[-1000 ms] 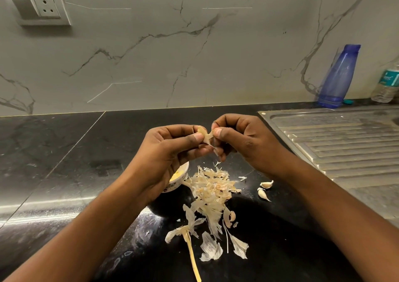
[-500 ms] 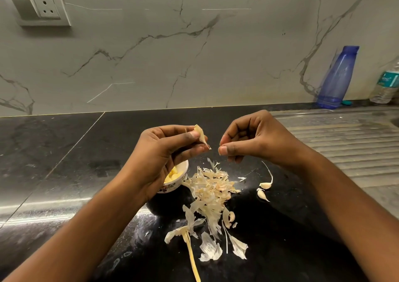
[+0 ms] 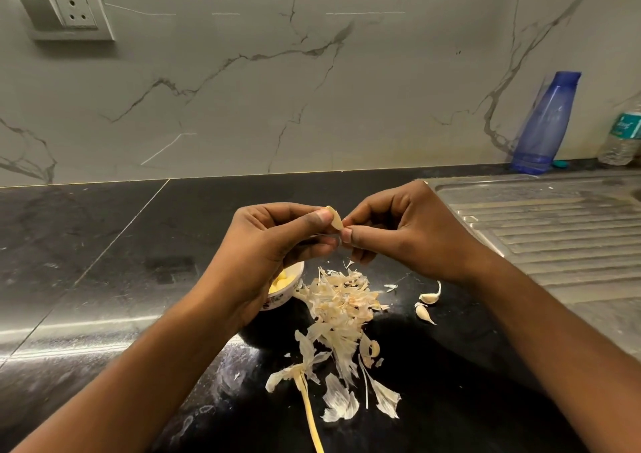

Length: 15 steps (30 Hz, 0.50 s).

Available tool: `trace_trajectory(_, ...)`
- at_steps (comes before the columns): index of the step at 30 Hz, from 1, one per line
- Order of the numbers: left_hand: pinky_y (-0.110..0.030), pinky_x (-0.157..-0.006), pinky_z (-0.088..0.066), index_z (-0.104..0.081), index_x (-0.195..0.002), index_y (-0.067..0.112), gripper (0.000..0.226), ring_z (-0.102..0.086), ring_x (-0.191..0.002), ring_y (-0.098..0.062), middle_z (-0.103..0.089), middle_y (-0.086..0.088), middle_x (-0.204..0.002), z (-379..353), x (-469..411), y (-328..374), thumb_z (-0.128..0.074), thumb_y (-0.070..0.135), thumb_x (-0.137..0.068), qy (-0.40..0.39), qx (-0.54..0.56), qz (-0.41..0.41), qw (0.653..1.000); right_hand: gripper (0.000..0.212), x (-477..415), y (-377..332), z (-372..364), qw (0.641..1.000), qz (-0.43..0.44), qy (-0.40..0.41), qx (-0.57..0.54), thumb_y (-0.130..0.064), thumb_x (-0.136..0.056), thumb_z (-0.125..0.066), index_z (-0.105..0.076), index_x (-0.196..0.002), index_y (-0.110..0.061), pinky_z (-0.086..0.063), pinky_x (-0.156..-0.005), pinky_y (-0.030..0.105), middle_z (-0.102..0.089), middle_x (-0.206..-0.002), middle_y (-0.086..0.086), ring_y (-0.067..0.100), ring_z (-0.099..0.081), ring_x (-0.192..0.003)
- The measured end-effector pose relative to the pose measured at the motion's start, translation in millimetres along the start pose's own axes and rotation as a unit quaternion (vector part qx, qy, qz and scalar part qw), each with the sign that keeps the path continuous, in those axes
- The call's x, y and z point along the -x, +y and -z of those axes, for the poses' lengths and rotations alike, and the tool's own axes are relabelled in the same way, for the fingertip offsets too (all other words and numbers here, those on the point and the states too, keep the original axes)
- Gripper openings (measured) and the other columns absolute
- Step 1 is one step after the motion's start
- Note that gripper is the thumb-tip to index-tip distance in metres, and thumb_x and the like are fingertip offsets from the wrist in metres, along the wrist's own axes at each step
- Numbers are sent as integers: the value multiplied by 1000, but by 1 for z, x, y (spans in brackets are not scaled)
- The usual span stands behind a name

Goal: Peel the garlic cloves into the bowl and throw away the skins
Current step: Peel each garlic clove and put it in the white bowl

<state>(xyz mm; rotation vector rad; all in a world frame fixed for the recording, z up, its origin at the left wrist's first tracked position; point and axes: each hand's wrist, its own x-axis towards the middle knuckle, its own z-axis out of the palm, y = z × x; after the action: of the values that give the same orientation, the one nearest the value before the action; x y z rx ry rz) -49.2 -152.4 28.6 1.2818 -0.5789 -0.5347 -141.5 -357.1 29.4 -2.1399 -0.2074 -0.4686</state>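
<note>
My left hand (image 3: 277, 244) pinches a pale garlic clove (image 3: 335, 218) between thumb and fingers above the black counter. My right hand (image 3: 402, 234) meets it from the right, thumb and forefinger pinching at the clove's lower end. Below the left hand sits a small white bowl (image 3: 289, 293) with yellowish peeled cloves, half hidden by my wrist. A heap of papery skins (image 3: 341, 307) lies right of the bowl, with a dry stalk (image 3: 310, 414) and loose flakes nearer me. Two unpeeled cloves (image 3: 427, 305) lie right of the heap.
A ribbed steel sink drainboard (image 3: 555, 230) takes up the right side. A blue bottle (image 3: 546, 123) and a clear water bottle (image 3: 624, 133) stand against the marble wall behind it. A wall socket (image 3: 66, 10) is at the upper left.
The right hand pulled away from the clove half a second ago, and has now come back to pinch at it again. The left hand kept hold of the clove.
</note>
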Motion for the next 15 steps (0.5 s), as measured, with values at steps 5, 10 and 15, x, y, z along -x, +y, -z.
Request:
trace_trajectory(5, -25, -76, -64, -77, -106, 2, 27, -78, -87, -26, -79, -20, -98, -1, 0, -3, -71, 15, -83, 1, -29, -24, 999, 4, 1, 0, -3, 1000, 18, 22, 13, -4, -93, -77, -81, -93, -2, -61, -63, 24, -77, -75, 5, 22, -75, -64)
trace_trajectory(10, -22, -70, -62, -78, -102, 3, 26, -74, -77, -21, -78, -17, -92, -1, 0, -2, -69, 18, -83, -10, -33, -9, 999, 6, 2, 0, -7, 999, 27, 22, 2, 0, -93, -75, -80, -90, -1, -60, -62, 24, -76, -74, 6, 22, -74, -64)
trace_trajectory(15, -21, -66, -61, -76, -107, -2, 29, -70, -74, -19, -75, -17, -90, 1, -2, 1, -69, 14, -84, -31, 8, 39, 999, 8, 0, 3, -9, 999, 33, 25, -18, 4, -92, -73, -78, -87, 1, -57, -60, 21, -74, -72, 6, 17, -70, -61)
